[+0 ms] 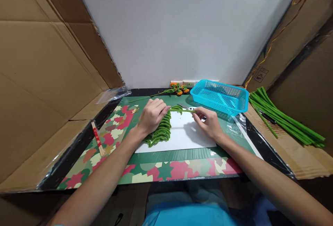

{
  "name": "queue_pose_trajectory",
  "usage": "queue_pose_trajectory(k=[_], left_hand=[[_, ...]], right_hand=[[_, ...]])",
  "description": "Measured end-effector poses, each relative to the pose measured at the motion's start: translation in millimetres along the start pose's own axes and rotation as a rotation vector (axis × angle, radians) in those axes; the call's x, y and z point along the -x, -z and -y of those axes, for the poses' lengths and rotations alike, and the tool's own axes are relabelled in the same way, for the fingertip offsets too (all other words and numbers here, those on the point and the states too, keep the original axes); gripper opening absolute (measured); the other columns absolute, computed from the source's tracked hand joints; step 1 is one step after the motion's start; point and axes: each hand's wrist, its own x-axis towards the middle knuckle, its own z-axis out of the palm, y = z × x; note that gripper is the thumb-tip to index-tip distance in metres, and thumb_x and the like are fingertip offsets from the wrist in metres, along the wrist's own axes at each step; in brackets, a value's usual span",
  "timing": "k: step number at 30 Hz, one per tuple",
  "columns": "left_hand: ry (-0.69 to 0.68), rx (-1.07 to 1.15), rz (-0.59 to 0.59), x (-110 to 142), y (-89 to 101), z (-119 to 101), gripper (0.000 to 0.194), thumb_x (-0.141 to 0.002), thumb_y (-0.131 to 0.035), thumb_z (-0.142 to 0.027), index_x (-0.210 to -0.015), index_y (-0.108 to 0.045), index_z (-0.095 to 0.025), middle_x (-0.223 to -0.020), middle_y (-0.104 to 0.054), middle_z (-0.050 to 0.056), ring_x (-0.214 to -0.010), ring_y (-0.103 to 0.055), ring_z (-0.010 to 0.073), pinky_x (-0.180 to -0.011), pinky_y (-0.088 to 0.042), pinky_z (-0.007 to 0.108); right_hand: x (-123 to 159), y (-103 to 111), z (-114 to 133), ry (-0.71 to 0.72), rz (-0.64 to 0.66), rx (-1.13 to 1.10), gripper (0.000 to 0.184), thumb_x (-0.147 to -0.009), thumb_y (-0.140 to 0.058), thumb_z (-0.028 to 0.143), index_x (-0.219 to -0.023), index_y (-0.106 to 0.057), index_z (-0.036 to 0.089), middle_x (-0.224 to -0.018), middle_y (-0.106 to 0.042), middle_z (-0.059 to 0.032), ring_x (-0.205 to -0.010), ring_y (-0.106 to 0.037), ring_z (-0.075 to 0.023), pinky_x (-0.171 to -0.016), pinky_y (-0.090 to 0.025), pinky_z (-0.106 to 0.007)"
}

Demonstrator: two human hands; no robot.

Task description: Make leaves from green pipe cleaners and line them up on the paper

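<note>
Stretched between my two hands is a short green pipe cleaner (181, 110), held roughly level above a white sheet (192, 139). My left hand (153, 115) is closed around its left end, and my right hand (206, 122) pinches the right end between thumb and fingers. Under and beside my left hand lies a row of several bent green pipe cleaner pieces (160, 132) on the sheet. Behind the held piece are scissors (190, 108), partly hidden by my right hand.
At the back stand a blue plastic basket (221, 101) and orange pipe cleaner flowers (178, 89) on a green stem. A bundle of long green pipe cleaners (286, 122) lies on cardboard at right. Red-wrapped chopsticks (97, 138) rest at left. Cardboard walls (47, 45) flank the table.
</note>
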Motion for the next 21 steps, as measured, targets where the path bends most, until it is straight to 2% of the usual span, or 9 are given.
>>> queue_pose_trajectory(k=[5, 11, 21], left_hand=[[0.005, 0.006, -0.004, -0.4, -1.6, 1.6, 0.042, -0.112, -0.041, -0.032, -0.072, -0.047, -0.024, -0.069, -0.053, 0.002, -0.07, -0.048, 0.0224, -0.072, -0.034, 0.038], [-0.002, 0.015, -0.035, -0.5, -2.0, 4.8, 0.041, -0.112, -0.041, -0.032, -0.072, -0.045, -0.024, -0.069, -0.052, 0.001, -0.069, -0.047, 0.0224, -0.071, -0.033, 0.038], [-0.025, 0.02, -0.039, -0.8, -0.2, 1.9, 0.037, -0.111, -0.045, -0.026, -0.074, -0.042, -0.025, -0.069, -0.05, 0.0, -0.068, -0.045, 0.0213, -0.071, -0.033, 0.037]], right_hand=[[0.7, 1.8, 1.4, 0.007, -0.025, 0.044, 0.021, -0.101, -0.056, 0.033, -0.093, -0.071, 0.02, -0.082, -0.073, -0.0049, -0.065, -0.061, -0.0176, -0.065, -0.048, -0.031], [0.2, 1.1, -0.6, 0.0, -0.059, 0.056, 0.021, -0.103, -0.053, 0.031, -0.103, -0.07, 0.019, -0.093, -0.077, -0.0074, -0.066, -0.065, -0.0167, -0.066, -0.05, -0.029], [0.1, 0.5, -0.7, -0.006, -0.058, 0.078, 0.022, -0.101, -0.054, 0.03, -0.1, -0.072, 0.018, -0.09, -0.078, -0.0077, -0.066, -0.066, -0.0178, -0.068, -0.049, -0.03]])
